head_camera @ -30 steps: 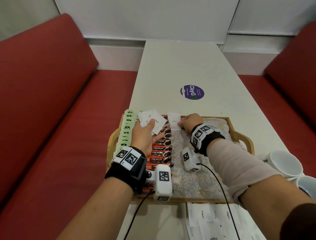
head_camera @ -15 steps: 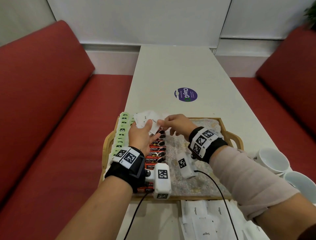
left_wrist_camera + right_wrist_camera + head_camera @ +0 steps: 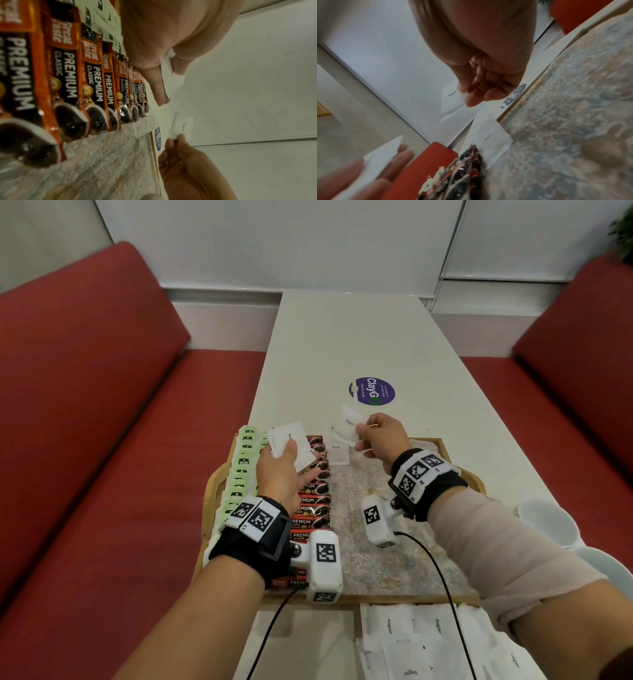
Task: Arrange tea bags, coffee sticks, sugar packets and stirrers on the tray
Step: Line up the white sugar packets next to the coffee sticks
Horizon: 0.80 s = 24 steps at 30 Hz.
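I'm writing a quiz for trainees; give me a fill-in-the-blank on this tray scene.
1. The right hand pinches a ___ packet.
2. The coffee sticks lie right of the ___ tea bags.
3. The tray is made of ___.

Missing: sugar; green; wood

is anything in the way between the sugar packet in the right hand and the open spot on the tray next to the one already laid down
Nothing visible. The right hand pinches a sugar packet above the tray's far edge; the liner beside the laid packet is bare.
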### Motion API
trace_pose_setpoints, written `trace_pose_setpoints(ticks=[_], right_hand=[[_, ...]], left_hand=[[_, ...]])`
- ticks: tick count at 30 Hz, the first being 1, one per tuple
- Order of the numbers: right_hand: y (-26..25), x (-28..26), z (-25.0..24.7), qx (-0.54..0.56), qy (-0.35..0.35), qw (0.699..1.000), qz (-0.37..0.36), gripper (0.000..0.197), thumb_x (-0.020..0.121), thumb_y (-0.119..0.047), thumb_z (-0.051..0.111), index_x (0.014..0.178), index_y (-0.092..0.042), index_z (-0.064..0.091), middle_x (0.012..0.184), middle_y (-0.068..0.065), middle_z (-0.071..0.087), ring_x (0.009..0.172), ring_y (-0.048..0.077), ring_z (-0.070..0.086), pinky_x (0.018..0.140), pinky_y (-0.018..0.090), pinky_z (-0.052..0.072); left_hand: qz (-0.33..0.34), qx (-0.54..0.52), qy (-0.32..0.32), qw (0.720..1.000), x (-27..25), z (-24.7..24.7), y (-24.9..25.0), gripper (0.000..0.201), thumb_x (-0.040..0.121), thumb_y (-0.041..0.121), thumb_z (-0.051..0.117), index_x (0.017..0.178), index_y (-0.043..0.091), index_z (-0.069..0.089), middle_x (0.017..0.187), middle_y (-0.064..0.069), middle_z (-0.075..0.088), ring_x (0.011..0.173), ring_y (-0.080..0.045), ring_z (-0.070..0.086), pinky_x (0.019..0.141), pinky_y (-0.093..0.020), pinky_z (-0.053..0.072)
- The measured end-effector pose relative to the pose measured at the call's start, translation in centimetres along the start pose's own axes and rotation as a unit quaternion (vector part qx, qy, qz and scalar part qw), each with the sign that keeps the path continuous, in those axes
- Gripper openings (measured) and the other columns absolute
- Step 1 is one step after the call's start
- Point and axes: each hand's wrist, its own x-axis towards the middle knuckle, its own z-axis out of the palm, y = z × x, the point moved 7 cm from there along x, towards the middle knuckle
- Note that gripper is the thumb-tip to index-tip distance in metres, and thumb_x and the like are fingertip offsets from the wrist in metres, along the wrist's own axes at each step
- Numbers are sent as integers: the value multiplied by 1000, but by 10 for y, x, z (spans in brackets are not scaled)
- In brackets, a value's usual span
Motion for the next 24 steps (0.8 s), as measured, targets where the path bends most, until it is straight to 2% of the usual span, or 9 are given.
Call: trace_pose_setpoints(ticks=[5,6,9,10,13,17,20,24], right_hand=[[30,13,1,-96,7,994,46,29,90,-3,58,66,-15,48,64,3,51,50,17,50,38,18,39],[35,15,3,-105,3,993,52,28,89,-3,60,66,-15,50,63,3,52,52,18,49,41,20,42],[42,20,11,-142,-8,988,60,26,87,-5,63,65,-17,57,64,4,57,56,18,50,62,35,50],[44,21,14,-150,-11,987,63,26,86,-6,64,64,-17,58,67,6,59,57,20,51,66,38,50],[48,27,19,-147,-10,986,76,24,85,-8,65,64,-17,59,77,12,64,64,25,55,66,37,50],[49,29,19,-159,6,984,85,21,83,-12,68,65,-19,61,83,11,69,72,26,59,78,42,55],[50,32,20,-166,9,982,92,21,81,-13,69,63,-20,61,84,12,70,69,26,59,79,43,56],[46,36,21,-193,15,977,91,24,79,-15,70,59,-20,58,85,14,70,79,32,66,81,48,57]], left_hand=[[0,0,-1,1000,2,-2,0,21,101,15,44,121,17,49,113,-11,61,101,-33,66,69,-39,59],[0,0,-1,1000,2,-2,1,21,101,15,44,120,17,49,112,-10,61,101,-33,66,69,-39,59],[-2,1,-3,1000,4,-1,1,21,101,15,44,121,18,49,109,-9,62,99,-33,66,69,-38,58],[-2,3,-3,1000,4,0,1,20,101,15,44,120,18,49,111,-9,62,100,-33,66,69,-38,58],[-2,8,-4,1000,5,0,0,20,101,15,44,119,19,49,119,-11,60,104,-34,64,71,-39,58],[3,11,-12,1000,6,0,-1,20,101,15,43,119,19,49,121,-12,60,103,-33,65,69,-38,59],[2,14,-15,1000,7,0,-2,20,101,16,43,119,20,50,123,-11,60,103,-33,65,67,-37,60],[-4,7,-18,1000,7,0,-4,21,100,15,44,121,19,50,120,-11,61,103,-33,65,73,-41,59]])
